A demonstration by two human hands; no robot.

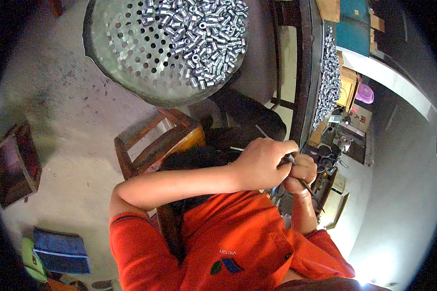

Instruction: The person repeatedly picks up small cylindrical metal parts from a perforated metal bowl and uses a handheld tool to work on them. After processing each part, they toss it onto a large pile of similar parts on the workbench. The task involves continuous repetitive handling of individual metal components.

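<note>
The left hand was bent closed, thumb and forefinger pinching a small dark metal piece. The right hand was balled against it, a dark rod jutting from below its fist; the fingers hid the rest. That piece looked unfinished, being between the hands. Shiny metal tubes filled part of a holed metal bowl, and another heap lay along the bench; which were done or left could not be told. The red shirt bore white lettering and a green-and-blue emblem.
</note>
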